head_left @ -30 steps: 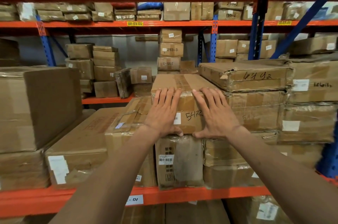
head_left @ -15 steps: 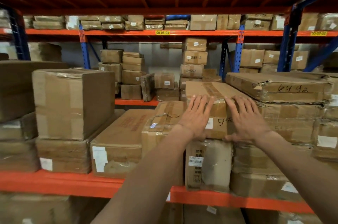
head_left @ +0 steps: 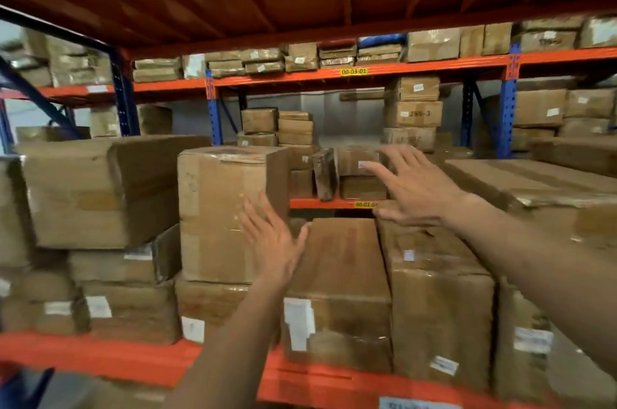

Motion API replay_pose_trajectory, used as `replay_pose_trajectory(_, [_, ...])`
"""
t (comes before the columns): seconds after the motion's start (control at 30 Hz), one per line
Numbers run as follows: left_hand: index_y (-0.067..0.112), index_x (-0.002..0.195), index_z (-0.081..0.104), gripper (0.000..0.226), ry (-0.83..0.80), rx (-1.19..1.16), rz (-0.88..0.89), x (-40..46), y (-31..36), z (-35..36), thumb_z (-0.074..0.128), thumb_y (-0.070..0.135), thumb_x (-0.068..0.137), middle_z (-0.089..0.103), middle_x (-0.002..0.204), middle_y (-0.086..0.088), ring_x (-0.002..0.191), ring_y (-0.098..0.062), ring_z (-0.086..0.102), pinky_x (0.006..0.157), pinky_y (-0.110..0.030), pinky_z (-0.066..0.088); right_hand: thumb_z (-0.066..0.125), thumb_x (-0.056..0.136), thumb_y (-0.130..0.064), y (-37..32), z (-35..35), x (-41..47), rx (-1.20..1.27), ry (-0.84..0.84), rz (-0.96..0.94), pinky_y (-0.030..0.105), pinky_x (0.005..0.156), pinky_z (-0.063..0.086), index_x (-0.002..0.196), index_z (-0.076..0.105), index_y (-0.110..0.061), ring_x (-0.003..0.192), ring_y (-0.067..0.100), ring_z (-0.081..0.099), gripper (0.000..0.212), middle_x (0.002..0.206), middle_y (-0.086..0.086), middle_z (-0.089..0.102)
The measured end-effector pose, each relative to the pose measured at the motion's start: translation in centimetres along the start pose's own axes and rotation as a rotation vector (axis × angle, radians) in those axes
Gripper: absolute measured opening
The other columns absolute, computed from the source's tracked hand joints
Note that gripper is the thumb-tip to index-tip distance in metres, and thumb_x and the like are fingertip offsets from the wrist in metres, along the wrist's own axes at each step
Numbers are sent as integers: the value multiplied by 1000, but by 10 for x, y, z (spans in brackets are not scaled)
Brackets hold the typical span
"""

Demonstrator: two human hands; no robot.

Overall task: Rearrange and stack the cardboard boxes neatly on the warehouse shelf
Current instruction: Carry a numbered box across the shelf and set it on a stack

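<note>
Both hands empty with fingers spread, left hand (head_left: 273,241) just at the tall box (head_left: 230,211) stacked mid-shelf, right hand (head_left: 417,188) above the long low box (head_left: 337,261): probably best gripping opposite sides, lifting squarely.

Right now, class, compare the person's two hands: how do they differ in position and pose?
The left hand is lower, fingers pointing up, palm beside the tall box. The right hand is higher, reaching leftward above the flat box, fingers spread wider. Both are open, bare and hold nothing.
</note>
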State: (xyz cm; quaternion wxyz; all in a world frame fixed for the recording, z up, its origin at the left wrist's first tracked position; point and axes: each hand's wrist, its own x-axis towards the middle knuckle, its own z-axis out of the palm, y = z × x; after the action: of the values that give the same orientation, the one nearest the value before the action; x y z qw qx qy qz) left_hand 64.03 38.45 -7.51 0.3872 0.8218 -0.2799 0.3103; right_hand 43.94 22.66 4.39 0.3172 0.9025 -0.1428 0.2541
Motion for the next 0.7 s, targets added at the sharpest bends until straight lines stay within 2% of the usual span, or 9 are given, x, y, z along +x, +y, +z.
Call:
replay_pose_trajectory(0.07, [13, 153, -23, 135, -53, -23, -152, 14, -47, -8, 63, 79, 72, -8, 160, -34, 149, -49, -3, 120, -58, -1, 57, 81, -69, -49, 3, 51, 24, 39, -82, 50, 118, 20, 153, 23, -28, 144, 38, 24, 89, 157, 19, 25])
replay_pose_trajectory(0.13, [8, 152, -23, 148, -111, -39, -276, 23, -82, -15, 71, 79, 63, -7, 159, -35, 148, -50, -1, 120, -59, 3, 57, 83, -67, -96, 0, 97, 105, 86, -124, 50, 119, 18, 154, 21, -29, 146, 38, 20, 88, 159, 18, 22])
replay_pose_trajectory(0.27, [8, 153, -23, 162, -162, -158, -416, 49, -134, -20, 79, 79, 49, -7, 160, -31, 149, -45, 1, 120, -56, 6, 58, 85, -61, -165, -12, 173, 214, 127, -147, 49, 122, 8, 157, 16, -28, 150, 36, 8, 89, 164, 16, 10])
replay_pose_trajectory(0.37, [13, 153, -25, 166, -183, -242, -405, 68, -160, -19, 81, 78, 44, -4, 162, -26, 150, -42, 2, 121, -56, 6, 62, 86, -58, -190, -5, 205, 258, 30, -86, 48, 122, 3, 159, 2, -23, 152, 34, 1, 101, 166, 14, 2])
replay_pose_trajectory(0.43, [16, 153, -24, 166, -194, -286, -370, 74, -165, -17, 84, 76, 42, 3, 160, -24, 149, -41, 8, 120, -57, 10, 65, 83, -62, -195, 8, 212, 266, 2, -45, 48, 122, 7, 159, -3, -20, 150, 35, 10, 111, 164, 16, 11])
replay_pose_trajectory(0.53, [17, 155, -18, 164, -186, -286, -351, 75, -161, -16, 84, 76, 41, 16, 153, -25, 142, -44, 21, 116, -58, 21, 65, 77, -71, -188, 22, 207, 305, 74, -16, 44, 119, 18, 159, 1, -23, 142, 34, 30, 114, 155, 16, 33])
replay_pose_trajectory(0.7, [17, 155, -15, 163, -193, -224, -263, 77, -150, -18, 75, 85, 38, 22, 151, -25, 137, -43, 27, 112, -58, 25, 64, 76, -73, -174, 34, 192, 339, 135, 65, 46, 117, 23, 158, 7, -25, 138, 34, 36, 111, 149, 15, 39])
